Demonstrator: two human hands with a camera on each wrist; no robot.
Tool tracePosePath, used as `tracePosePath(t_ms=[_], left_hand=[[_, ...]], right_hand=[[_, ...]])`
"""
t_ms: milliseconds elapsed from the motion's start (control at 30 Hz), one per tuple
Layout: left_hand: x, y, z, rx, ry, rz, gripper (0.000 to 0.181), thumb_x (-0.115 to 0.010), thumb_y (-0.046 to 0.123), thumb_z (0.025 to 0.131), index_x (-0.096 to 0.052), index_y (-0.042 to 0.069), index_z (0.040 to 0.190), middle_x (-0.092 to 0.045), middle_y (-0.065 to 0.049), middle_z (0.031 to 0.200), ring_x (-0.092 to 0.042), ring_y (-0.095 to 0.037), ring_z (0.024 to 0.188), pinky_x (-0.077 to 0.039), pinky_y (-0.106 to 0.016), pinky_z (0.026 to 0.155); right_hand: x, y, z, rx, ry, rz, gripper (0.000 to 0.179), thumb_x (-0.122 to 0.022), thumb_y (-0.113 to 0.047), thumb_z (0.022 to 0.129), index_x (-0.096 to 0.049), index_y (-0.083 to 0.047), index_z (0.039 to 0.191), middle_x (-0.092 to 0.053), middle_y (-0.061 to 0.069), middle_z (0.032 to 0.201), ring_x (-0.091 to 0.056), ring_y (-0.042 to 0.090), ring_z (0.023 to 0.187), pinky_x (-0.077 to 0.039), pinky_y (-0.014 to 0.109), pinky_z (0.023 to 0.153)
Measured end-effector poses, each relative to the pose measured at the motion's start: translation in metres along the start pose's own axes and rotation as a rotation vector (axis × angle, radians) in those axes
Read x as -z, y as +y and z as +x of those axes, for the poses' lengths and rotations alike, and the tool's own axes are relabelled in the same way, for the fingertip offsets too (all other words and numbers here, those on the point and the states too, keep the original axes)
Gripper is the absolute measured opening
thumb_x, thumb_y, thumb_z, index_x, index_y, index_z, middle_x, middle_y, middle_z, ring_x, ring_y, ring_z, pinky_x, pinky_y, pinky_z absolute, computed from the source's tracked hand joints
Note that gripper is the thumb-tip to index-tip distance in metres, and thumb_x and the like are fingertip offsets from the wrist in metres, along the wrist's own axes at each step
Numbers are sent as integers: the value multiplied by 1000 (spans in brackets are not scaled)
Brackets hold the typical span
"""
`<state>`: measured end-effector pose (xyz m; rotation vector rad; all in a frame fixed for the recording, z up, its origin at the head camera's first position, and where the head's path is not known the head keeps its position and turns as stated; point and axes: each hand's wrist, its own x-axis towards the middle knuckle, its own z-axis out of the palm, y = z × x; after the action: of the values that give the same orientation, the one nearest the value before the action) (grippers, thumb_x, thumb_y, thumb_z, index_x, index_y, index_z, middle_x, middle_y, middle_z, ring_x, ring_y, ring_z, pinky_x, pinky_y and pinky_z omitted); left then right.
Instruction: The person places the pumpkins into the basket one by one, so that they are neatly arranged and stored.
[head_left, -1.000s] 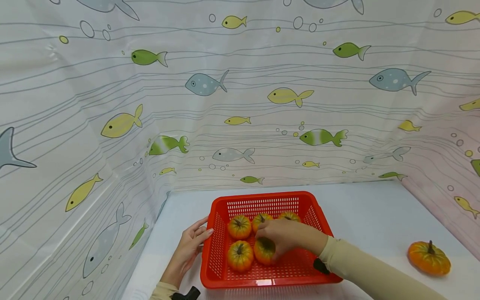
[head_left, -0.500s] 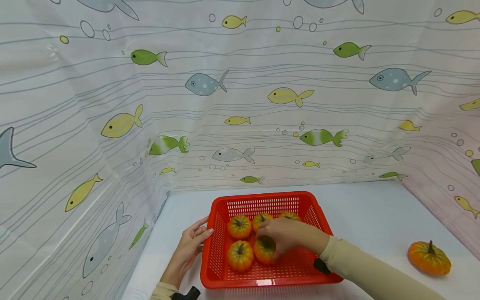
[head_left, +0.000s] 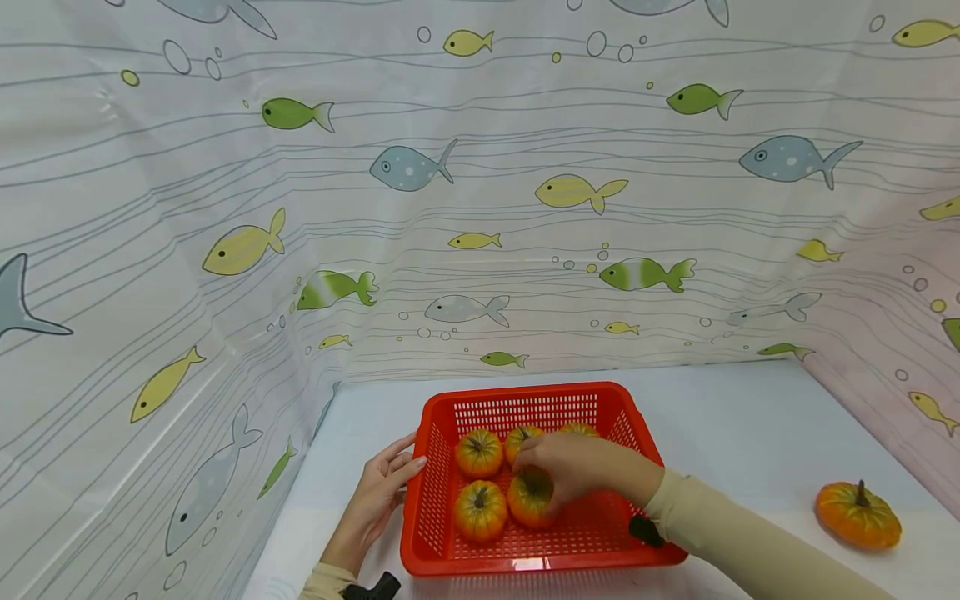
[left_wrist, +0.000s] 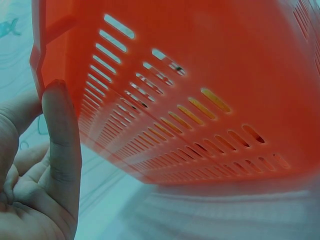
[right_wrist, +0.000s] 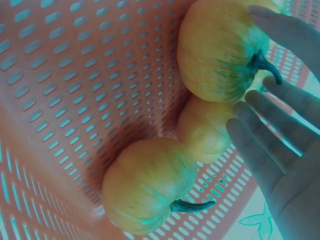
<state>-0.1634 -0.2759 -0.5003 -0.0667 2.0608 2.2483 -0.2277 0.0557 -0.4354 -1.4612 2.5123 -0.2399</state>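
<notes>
A red plastic basket (head_left: 540,563) with slotted walls holds several small orange pumpkins, including a front-left pumpkin (head_left: 481,512) and a back-left pumpkin (head_left: 478,455). My left hand (head_left: 375,492) pinches the basket's left rim, thumb over it and other fingers outside. My right hand (head_left: 566,467) reaches into the basket beside a pumpkin (head_left: 531,497) in the front row. In the right wrist view, the fingers (right_wrist: 270,132) are spread and nearly straight, and the thumb tip lies over a pumpkin (right_wrist: 220,50) with a green stem. The hand partly hides the pumpkins behind it.
Another pumpkin (head_left: 858,517) sits on the white table (head_left: 742,450), right of the basket. A white sheet (head_left: 525,267) printed with fish rises behind and along both sides of the table.
My right hand has shifted very slightly right, showing a little more of the pumpkin beside it. The left hand, basket and other pumpkins stay where they were.
</notes>
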Motion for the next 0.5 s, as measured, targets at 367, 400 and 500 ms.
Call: tracePosePath(t_ms=[367,400,500], left_hand=[[0,-1,1,4,5,1,59,-66,14,101,-42,11,155,-71,-1,100,-75,-14,80,-64,-32,71],[0,-1,1,4,6,1,59,-66,14,101,-42,11,155,-71,-1,100,-75,-14,80,-64,-32,71],[0,-1,1,6,5,-3,59,-66,14,101,-42,10,155,-71,-1,100,-75,-14,81,-64,-32,71]], right_hand=[[11,3,-9,-42,21,46,65,-91,-43,76,-69,-20,133,-68,-4,134,-67,12,114,-58,33,99],[13,3,-10,-51,22,52,65,-91,-42,76,-69,-19,133,-68,-3,135,-67,14,117,-57,35,101],[15,5,-13,-78,28,65,64,-91,-41,77,-69,-19,133,-66,-1,139,-64,19,126,-56,40,105]])
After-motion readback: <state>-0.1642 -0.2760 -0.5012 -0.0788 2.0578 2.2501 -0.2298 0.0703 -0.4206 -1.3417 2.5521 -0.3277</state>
